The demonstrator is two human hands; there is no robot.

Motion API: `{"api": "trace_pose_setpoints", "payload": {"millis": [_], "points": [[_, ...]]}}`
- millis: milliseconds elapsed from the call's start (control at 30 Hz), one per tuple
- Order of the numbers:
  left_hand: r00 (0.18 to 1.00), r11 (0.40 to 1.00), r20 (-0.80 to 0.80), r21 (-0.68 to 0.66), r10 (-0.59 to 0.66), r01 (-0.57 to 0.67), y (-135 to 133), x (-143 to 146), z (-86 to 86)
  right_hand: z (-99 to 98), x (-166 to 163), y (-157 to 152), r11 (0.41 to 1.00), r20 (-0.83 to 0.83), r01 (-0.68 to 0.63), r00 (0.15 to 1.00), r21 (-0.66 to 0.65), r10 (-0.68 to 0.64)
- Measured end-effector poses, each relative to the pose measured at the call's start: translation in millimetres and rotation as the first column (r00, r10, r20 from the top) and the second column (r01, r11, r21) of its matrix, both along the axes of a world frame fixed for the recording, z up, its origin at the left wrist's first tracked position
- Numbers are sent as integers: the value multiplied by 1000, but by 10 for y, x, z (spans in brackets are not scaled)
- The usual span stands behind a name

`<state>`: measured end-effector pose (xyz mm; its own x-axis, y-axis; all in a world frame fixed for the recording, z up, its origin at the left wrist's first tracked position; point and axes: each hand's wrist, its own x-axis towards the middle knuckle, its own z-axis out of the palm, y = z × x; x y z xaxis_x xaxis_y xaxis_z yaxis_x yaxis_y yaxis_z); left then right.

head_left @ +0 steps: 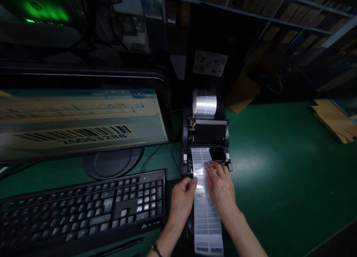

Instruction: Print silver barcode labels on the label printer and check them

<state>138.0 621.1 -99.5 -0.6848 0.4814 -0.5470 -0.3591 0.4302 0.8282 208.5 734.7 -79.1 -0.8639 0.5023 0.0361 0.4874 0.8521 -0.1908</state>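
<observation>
A black label printer [206,136] stands with its lid raised, a roll of silver labels [205,102] at its back. The label strip [208,220] runs out over the printer's front and hangs toward me, with print on a few labels. My left hand [182,197] pinches the strip's left edge between thumb and fingers. On the strip's right side, my right hand [221,184] has its fingers bent, fingertips against the strip near the printer's front. What lies under those fingertips is hidden.
A monitor [83,153] showing a barcode stands at the left, with a black keyboard [83,208] in front of it and a pen [119,246] nearer me. Brown cardboard [334,119] lies at the right on the green table [267,168]. Shelves [279,12] fill the back.
</observation>
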Motion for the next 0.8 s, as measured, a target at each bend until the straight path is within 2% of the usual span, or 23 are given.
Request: {"api": "trace_pose_setpoints", "payload": {"millis": [267,400,533,633,733,800], "points": [[999,1000,-41,-20,-23,22,-7,18,0,9,-12,-6,1000,-12,1,1000,-8,-1],[998,1000,-55,-20,-14,13,-3,53,4,14,65,-18,993,-54,112,992,-42,-114],[999,1000,-49,-8,0,0,-11,71,14,46,167,-27,952,30,276,961,-133,-275],[999,1000,-37,-1,3,-3,-15,75,22,54,190,-23,911,99,332,943,-244,-318],[999,1000,-42,-6,0,0,-8,79,14,31,163,-5,877,61,309,949,-369,-308],[999,1000,-54,-13,-10,9,0,77,-5,10,134,15,883,-3,251,962,-397,-274]]}}
